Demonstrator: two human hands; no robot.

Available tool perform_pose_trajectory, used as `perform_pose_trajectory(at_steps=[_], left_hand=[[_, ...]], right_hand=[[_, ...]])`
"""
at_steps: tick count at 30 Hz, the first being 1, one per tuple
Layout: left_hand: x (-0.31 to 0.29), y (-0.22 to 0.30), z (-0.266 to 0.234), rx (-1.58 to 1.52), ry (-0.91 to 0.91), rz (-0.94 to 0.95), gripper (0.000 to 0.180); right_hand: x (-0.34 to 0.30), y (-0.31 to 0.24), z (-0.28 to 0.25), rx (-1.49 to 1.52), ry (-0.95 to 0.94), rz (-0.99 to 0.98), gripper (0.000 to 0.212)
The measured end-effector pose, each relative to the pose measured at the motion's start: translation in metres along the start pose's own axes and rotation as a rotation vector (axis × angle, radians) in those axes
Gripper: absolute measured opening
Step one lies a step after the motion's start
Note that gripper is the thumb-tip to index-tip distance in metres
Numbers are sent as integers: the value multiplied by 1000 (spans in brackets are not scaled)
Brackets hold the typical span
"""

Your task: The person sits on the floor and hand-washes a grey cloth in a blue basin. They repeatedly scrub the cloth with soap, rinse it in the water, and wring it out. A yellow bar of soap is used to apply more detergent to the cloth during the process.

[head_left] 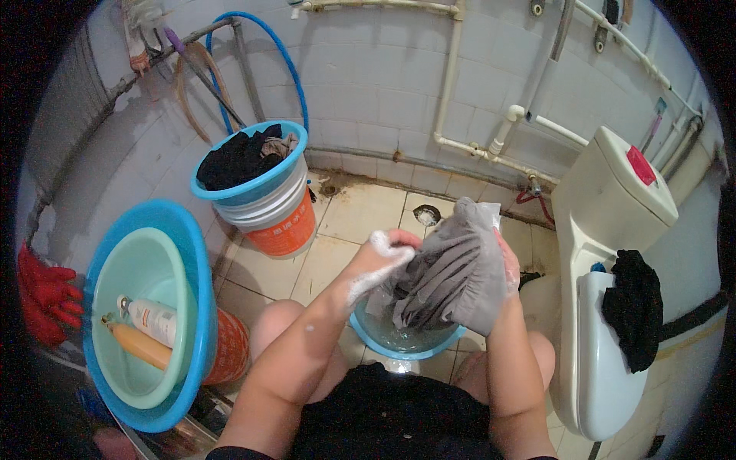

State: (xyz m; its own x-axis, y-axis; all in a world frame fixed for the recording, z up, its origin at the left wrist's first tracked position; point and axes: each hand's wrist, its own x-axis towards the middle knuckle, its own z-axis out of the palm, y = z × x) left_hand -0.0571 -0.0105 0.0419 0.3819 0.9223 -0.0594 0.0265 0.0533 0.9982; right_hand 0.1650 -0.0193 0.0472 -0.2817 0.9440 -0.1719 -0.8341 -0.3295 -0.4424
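A wet grey garment (452, 268) with a gathered band hangs bunched up over a blue-rimmed basin (406, 354) of water on the floor. My right hand (507, 264) grips the garment along its right edge, with part of the fingers hidden behind the cloth. White suds cover the back and wrist of my left hand (389, 249). Its fingers curl in beside the garment's left edge, and what they hold, if anything, is hidden. The lower folds of the cloth hang into the basin.
Dark clothes (241, 159) fill a blue basin on a white bucket (268, 218). At left, nested basins (142, 391) hold bottles (153, 320), near red gloves (46, 299). A toilet (606, 391) with black cloth (632, 307) stands right. A floor drain (426, 215) lies ahead.
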Motion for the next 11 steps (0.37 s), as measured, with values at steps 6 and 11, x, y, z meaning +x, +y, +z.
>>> perform_pose_trajectory(at_steps=[6,11], left_hand=[[-7,-24,16,337,-309,-60,19],[-4,-46,22,611,-314,-86,23]], right_hand=[[-8,-2,19,78,-22,-81,38],[-7,-9,11,1,-75,-122,42]])
